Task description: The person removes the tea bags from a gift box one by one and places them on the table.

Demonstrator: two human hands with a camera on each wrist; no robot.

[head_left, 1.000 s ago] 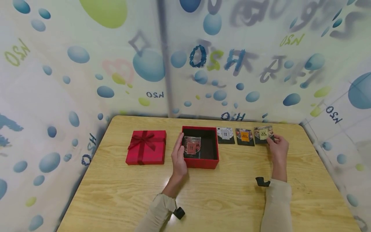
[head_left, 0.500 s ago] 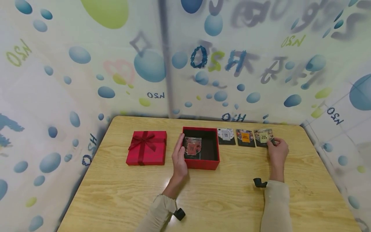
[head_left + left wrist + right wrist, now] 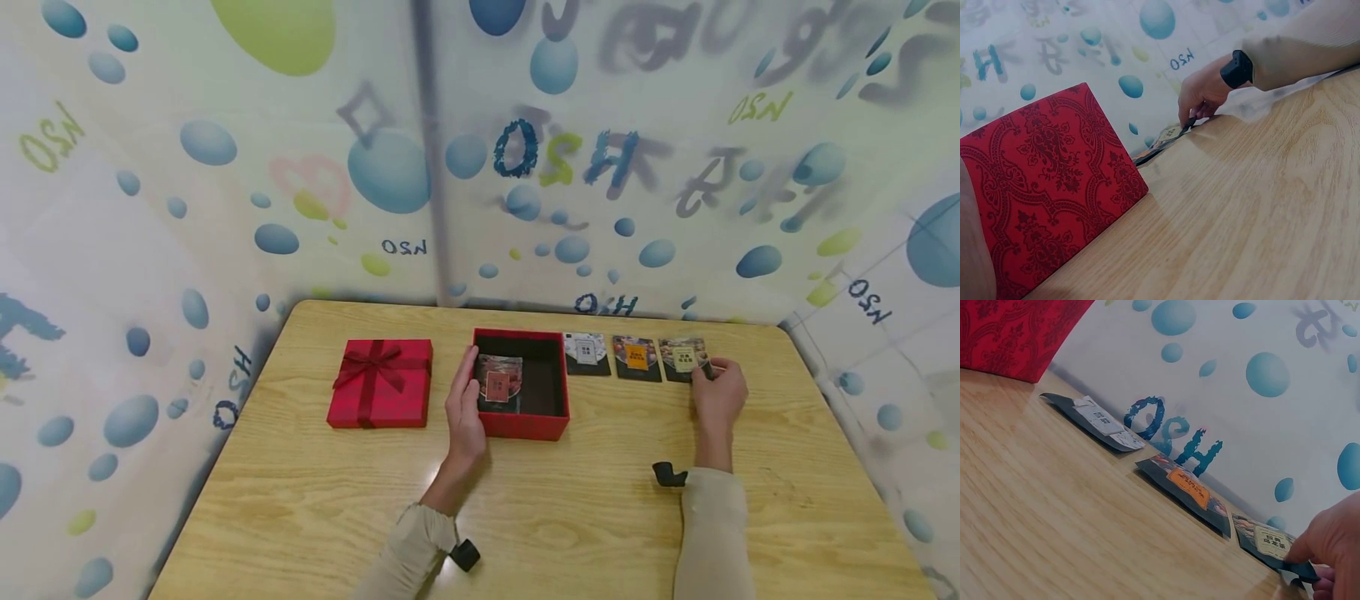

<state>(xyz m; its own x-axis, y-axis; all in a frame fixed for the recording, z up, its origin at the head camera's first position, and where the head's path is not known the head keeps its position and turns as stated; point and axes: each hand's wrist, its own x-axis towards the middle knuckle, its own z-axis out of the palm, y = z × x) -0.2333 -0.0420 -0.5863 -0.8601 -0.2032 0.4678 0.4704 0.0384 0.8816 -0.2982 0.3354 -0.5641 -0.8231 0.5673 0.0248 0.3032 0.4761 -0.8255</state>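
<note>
Black and yellow-labelled, the square packet point(image 3: 681, 356) on the wooden table point(image 3: 570, 517) stretches leftward from the right hand point(image 3: 721, 393) pinching its near-right corner, the straight-fingered left hand point(image 3: 466, 412) against the open red box point(image 3: 525, 427).

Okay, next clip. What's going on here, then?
A person's right hand pinches a corner of the yellow-labelled packet, the rightmost of three in a row on the table. The left hand lies along the side of the open red box, which holds a red-labelled packet. The ribboned red lid sits apart, to the box's left.
</note>
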